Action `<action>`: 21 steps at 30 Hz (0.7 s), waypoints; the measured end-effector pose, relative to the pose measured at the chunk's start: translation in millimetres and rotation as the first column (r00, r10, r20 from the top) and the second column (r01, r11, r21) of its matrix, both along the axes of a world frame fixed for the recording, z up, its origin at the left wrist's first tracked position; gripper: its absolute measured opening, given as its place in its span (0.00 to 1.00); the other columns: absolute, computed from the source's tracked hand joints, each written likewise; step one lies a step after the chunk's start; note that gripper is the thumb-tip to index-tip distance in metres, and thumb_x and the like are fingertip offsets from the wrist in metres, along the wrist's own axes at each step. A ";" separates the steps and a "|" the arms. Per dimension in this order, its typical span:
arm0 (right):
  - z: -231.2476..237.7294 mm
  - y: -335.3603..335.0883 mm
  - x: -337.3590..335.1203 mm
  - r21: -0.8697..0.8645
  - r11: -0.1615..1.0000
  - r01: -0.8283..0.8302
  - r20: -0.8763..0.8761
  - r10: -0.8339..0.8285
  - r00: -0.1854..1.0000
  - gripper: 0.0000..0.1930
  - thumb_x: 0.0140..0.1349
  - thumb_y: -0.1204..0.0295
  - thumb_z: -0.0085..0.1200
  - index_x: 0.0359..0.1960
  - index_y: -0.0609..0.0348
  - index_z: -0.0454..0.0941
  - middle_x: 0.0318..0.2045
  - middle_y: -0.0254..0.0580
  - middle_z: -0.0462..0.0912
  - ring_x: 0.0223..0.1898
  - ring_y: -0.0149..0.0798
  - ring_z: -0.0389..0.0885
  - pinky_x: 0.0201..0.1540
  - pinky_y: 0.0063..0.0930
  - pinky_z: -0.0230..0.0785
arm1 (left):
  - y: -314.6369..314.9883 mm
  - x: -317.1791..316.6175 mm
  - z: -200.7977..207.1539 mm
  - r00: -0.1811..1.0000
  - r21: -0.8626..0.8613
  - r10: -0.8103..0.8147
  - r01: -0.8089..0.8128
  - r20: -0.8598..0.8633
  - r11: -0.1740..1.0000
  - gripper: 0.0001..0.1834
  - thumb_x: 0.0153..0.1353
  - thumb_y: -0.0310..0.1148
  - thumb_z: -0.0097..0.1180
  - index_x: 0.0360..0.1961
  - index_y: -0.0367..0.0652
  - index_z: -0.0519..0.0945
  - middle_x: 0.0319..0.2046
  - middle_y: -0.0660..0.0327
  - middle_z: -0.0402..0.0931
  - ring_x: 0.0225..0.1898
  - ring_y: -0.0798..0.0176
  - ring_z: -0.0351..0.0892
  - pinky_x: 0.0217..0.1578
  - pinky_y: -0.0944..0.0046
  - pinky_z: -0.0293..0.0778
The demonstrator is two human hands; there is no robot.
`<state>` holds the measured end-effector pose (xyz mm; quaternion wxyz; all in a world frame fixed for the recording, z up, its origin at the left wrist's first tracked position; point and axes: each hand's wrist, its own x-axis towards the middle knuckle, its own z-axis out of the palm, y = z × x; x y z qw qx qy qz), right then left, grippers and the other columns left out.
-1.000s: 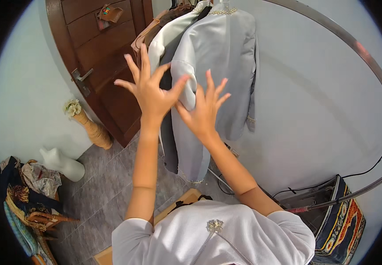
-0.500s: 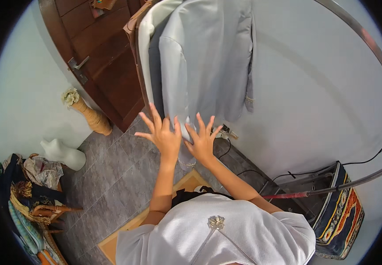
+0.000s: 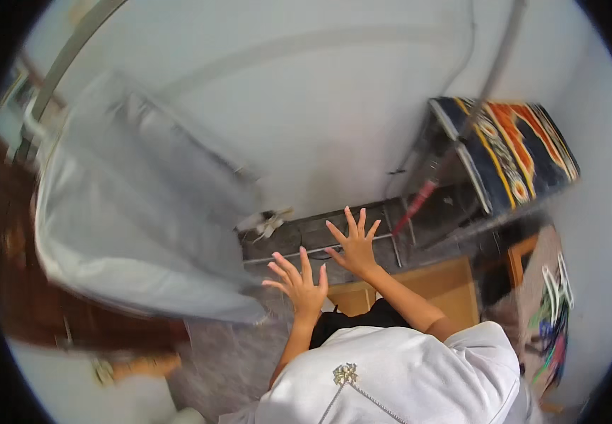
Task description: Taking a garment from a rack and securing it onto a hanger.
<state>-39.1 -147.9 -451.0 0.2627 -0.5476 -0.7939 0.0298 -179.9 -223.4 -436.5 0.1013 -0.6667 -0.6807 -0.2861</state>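
Note:
Both hands are held out in front of me with nothing in them. My left hand (image 3: pixel 300 286) is open, its fingers spread, a little right of the lower end of a light grey garment (image 3: pixel 143 198). Farther right and slightly higher, my right hand (image 3: pixel 355 247) is open too, fingers fanned over the dark floor strip. The garment hangs from a curved metal rail (image 3: pixel 72 53) at the left, smeared by motion. Neither hand appears to touch it.
A box-like stand with a patterned cloth (image 3: pixel 525 152) stands at the right by the wall. A metal pole with a red-wrapped part (image 3: pixel 415 205) slants beside it. Several hangers (image 3: pixel 557 290) hang at far right. A white plug and cable (image 3: pixel 267 225) lie near the wall. Left is a brown door (image 3: pixel 108 321).
My view has swung right: the garment and door now lie at the left, and the cloth-covered stand and hangers show at right. My hands have moved apart, still spread.

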 end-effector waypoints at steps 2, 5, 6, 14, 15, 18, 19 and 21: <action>-0.2 -6.6 47.1 0.039 0.977 0.211 -0.025 -0.210 0.977 0.33 0.50 0.52 0.55 0.59 0.37 0.62 0.64 0.57 0.45 0.63 0.70 0.38 0.52 0.79 0.26 | 21.9 19.3 0.7 0.981 -0.026 -0.188 0.189 0.040 0.982 0.36 0.53 0.45 0.53 0.63 0.48 0.59 0.65 0.38 0.32 0.66 0.35 0.23 0.51 0.26 0.16; 10.1 -34.0 123.0 0.043 0.858 0.511 -0.083 -0.507 0.858 0.34 0.50 0.54 0.57 0.60 0.38 0.60 0.65 0.57 0.42 0.64 0.68 0.36 0.52 0.78 0.26 | 62.4 63.5 0.7 0.899 -0.048 -0.436 0.434 -0.043 0.900 0.39 0.53 0.43 0.54 0.65 0.48 0.53 0.65 0.39 0.30 0.66 0.34 0.25 0.51 0.24 0.21; 8.6 -51.0 144.9 0.048 0.789 0.613 -0.089 -0.608 0.789 0.34 0.49 0.54 0.57 0.60 0.38 0.60 0.65 0.57 0.42 0.64 0.67 0.36 0.52 0.78 0.25 | 71.1 80.4 0.9 0.862 -0.050 -0.503 0.501 -0.063 0.864 0.40 0.53 0.43 0.54 0.65 0.48 0.52 0.65 0.38 0.30 0.66 0.33 0.26 0.51 0.23 0.23; -3.5 -230.0 296.2 -0.084 0.136 0.987 -0.070 -0.989 0.130 0.31 0.52 0.54 0.55 0.60 0.38 0.61 0.65 0.53 0.41 0.65 0.67 0.31 0.54 0.77 0.23 | 53.6 298.3 16.2 0.540 -0.016 -0.841 0.841 -0.026 0.540 0.38 0.56 0.44 0.52 0.65 0.46 0.51 0.65 0.39 0.27 0.66 0.35 0.25 0.50 0.21 0.31; -2.0 -247.5 314.5 -0.061 0.070 0.996 -0.074 -0.995 0.066 0.31 0.52 0.54 0.54 0.60 0.38 0.61 0.65 0.53 0.40 0.65 0.66 0.31 0.54 0.76 0.23 | 42.0 329.9 17.5 0.492 -0.038 -0.871 0.870 0.005 0.492 0.38 0.56 0.44 0.52 0.65 0.46 0.51 0.65 0.39 0.27 0.66 0.35 0.25 0.50 0.21 0.31; 1.1 -314.4 363.7 0.055 -0.106 0.993 -0.066 -0.993 -0.102 0.32 0.53 0.55 0.53 0.61 0.39 0.60 0.66 0.52 0.39 0.65 0.66 0.32 0.55 0.75 0.24 | -6.7 412.6 17.2 0.297 -0.022 -0.954 0.955 0.034 0.296 0.38 0.56 0.44 0.52 0.65 0.46 0.53 0.65 0.40 0.28 0.66 0.34 0.27 0.50 0.21 0.33; 6.4 -337.3 373.4 0.066 -0.176 0.982 -0.066 -0.983 -0.171 0.32 0.53 0.55 0.53 0.61 0.39 0.59 0.66 0.52 0.39 0.65 0.66 0.32 0.55 0.75 0.24 | -24.7 437.2 14.8 0.234 -0.006 -0.972 0.972 0.017 0.234 0.38 0.56 0.43 0.52 0.65 0.46 0.53 0.65 0.40 0.28 0.66 0.34 0.28 0.50 0.21 0.33; 9.7 -379.3 385.8 0.101 -0.311 0.945 -0.067 -0.950 -0.306 0.31 0.54 0.55 0.53 0.61 0.38 0.59 0.66 0.50 0.40 0.65 0.66 0.33 0.54 0.76 0.23 | -60.7 478.0 12.4 0.069 -0.002 -0.997 0.998 0.027 0.069 0.38 0.56 0.43 0.53 0.65 0.47 0.53 0.65 0.40 0.27 0.66 0.34 0.28 0.50 0.21 0.33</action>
